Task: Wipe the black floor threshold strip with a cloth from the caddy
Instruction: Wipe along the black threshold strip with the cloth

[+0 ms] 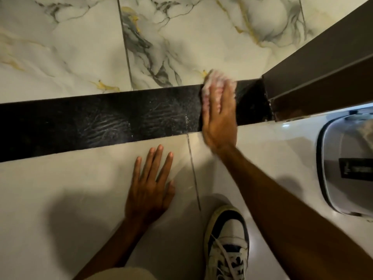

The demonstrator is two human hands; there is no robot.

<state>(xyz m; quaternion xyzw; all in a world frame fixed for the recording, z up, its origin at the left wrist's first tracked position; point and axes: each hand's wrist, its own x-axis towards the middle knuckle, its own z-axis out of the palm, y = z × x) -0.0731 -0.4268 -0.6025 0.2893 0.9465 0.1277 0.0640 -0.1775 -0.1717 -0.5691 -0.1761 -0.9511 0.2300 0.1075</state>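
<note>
The black threshold strip [101, 120] runs across the floor from left to right, with pale smear marks on its middle part. My right hand [221, 118] lies flat on a pink-and-white cloth [214, 81] and presses it onto the strip near the right end, close to the door frame. The cloth and fingers are blurred. My left hand [150, 184] rests flat on the white tile just below the strip, fingers spread, holding nothing. The grey caddy [343, 166] stands on the floor at the right edge, partly cut off.
A dark brown door frame [323, 63] rises at the upper right and meets the strip's right end. Marble-patterned tiles [70, 47] lie beyond the strip, plain white tiles [60, 199] on the near side. My shoe [228, 239] stands at the bottom centre.
</note>
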